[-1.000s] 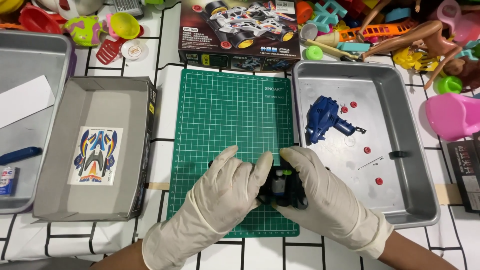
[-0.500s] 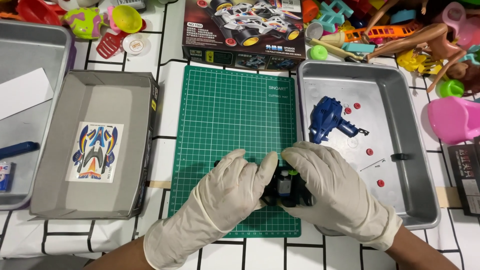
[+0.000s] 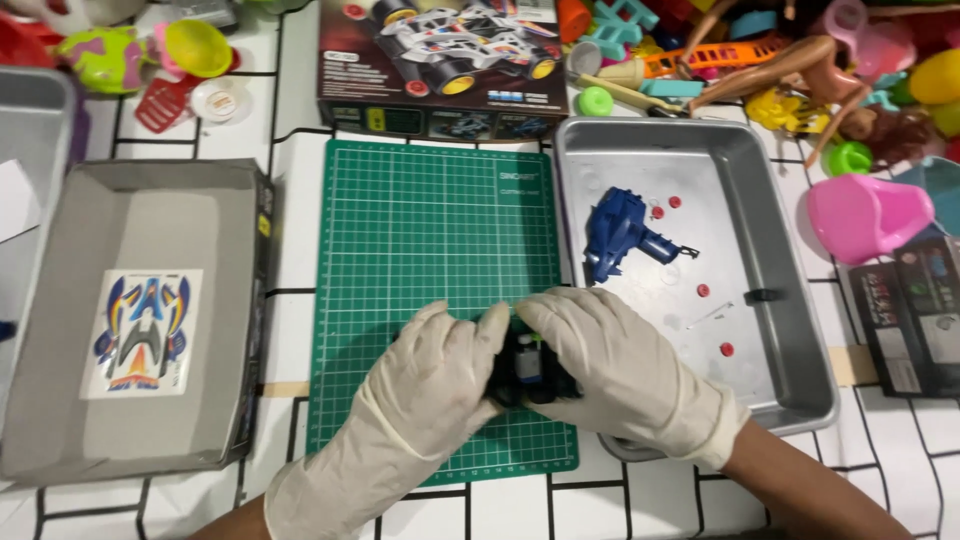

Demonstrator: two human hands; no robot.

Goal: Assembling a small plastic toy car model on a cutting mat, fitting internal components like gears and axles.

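We clench both hands, left (image 3: 432, 385) and right (image 3: 622, 372), on the chassis (image 3: 528, 368) over the mat's (image 3: 430, 230) near edge; tray (image 3: 790, 290) just right.

- We have only one view, from a camera worn on the person's head.
- It looks steeply down at the white tiled table (image 3: 290, 215), almost from straight above.
- It is near: the green cutting mat (image 3: 430, 250) lies in the middle of the picture, and the two forearms enter from the bottom edge.
- The far side of the table is at the top edge.
- No second view shares this scene.
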